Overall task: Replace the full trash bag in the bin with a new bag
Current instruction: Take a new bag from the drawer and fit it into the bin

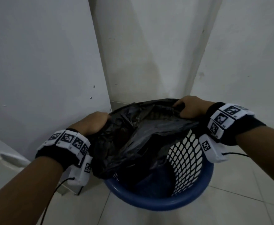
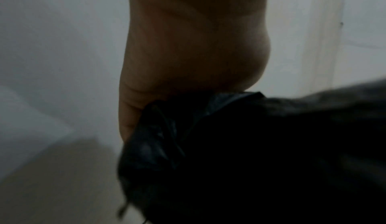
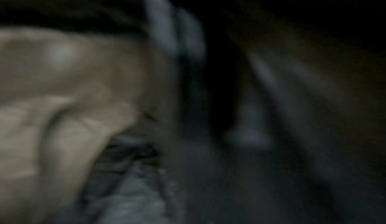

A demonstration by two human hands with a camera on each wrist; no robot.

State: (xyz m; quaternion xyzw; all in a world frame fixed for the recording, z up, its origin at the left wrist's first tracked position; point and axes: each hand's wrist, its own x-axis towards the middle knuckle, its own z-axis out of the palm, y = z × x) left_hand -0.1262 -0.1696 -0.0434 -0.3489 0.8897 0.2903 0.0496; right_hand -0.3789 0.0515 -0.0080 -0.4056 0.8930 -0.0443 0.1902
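A blue bin [image 1: 157, 202] with a white mesh wall [image 1: 185, 153] stands on the tiled floor in a wall corner. A crumpled black trash bag [image 1: 133, 140] lies loosely across its mouth. My left hand [image 1: 94, 122] grips the bag's edge at the bin's left rim, fingers curled into the plastic. My right hand [image 1: 190, 108] pinches the bag's edge at the far right rim. In the left wrist view the palm [image 2: 188, 54] closes on dark plastic [image 2: 250, 161]. The right wrist view is dark and blurred, showing skin [image 3: 62, 112] against black plastic [image 3: 250, 161].
White walls [image 1: 149, 46] meet in a corner just behind the bin. A white panel [image 1: 43, 62] stands close on the left. Pale floor tiles [image 1: 246, 192] spread to the right and front. Thin black cables [image 1: 51, 195] hang from both wrist units.
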